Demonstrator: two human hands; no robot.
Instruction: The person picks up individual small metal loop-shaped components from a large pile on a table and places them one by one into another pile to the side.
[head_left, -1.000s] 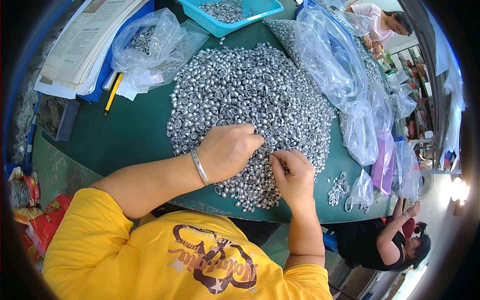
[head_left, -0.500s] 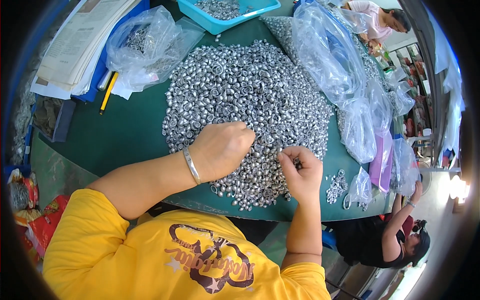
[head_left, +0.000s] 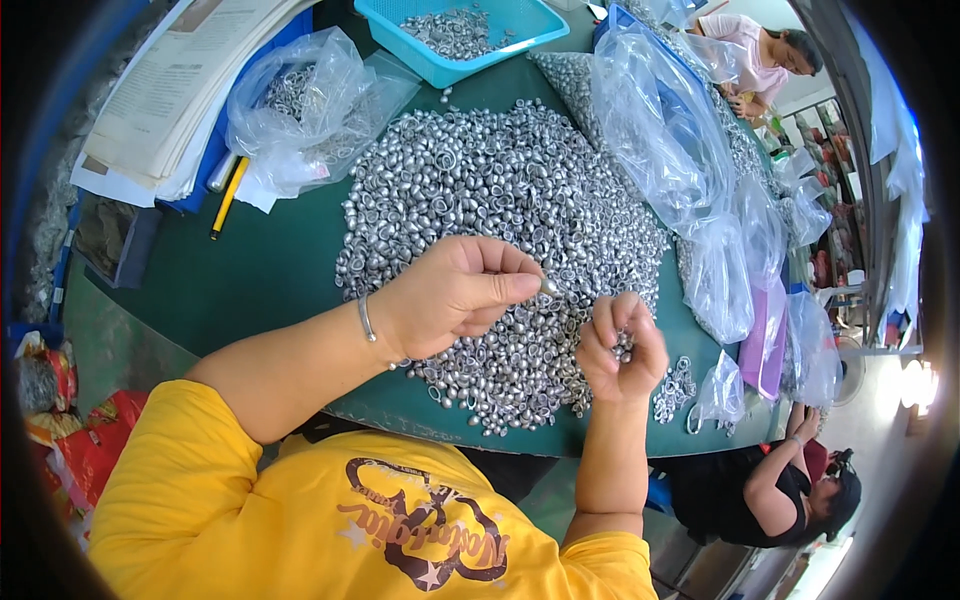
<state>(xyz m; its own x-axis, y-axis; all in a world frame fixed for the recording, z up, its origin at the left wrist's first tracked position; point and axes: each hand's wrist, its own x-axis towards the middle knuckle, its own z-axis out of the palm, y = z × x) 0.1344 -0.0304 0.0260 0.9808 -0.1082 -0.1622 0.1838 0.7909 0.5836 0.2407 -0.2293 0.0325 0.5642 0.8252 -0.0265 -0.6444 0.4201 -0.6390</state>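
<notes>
While the left hand pinches one piece (metal) — the right hovers.

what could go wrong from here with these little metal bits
Slipping: the small metal piece is pinched only at the tips of the left hand, so it might drop and be hard to find among the similar bits in the pile.

Spilling: the pile's near end lies close to the edge of the green table, so a stray brush from an arm could push some bits off.
</notes>
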